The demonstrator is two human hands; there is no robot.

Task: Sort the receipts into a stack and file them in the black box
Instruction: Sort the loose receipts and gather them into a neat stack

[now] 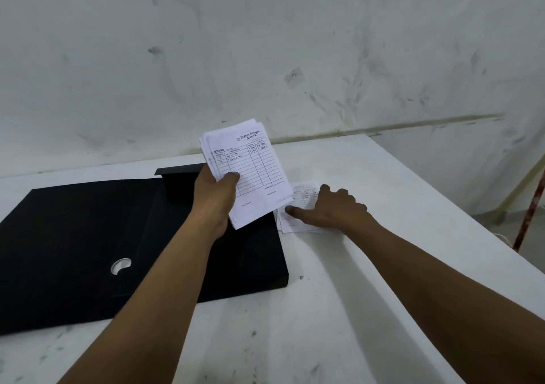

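The white table (368, 280) filled the lower part of the view, set against a scuffed white wall (265, 44). On its left half lay the black box (73, 236), flat and wide, with a round finger hole (121, 265) in its near panel and a raised flap (180, 171) at its far edge.

Over the box's right end the left hand (215, 197) held a stack of receipts (250, 174) off the surface, thumb pressed on the top sheet and fingers closed behind, so the grip was clamped on the paper. The stack stood tilted, its long axis running from the near-left corner up toward the far right, printed grid facing the camera, edges slightly fanned.

Just right of the box's right edge, the remaining receipts (298, 209) lay flat on the table, a small loose pile. The right hand (333, 209) rested on them, palm down, fingers spread and the thumb stretched leftward across the paper; it pressed on the sheets but had not closed round them.

The relation that mattered: the loose pile sat directly under the right hand and just below and right of the held stack, close beside it. The right hand was plainly the nearer one, and the next move probably called for pinching those sheets up and carrying them left onto the stack's face.
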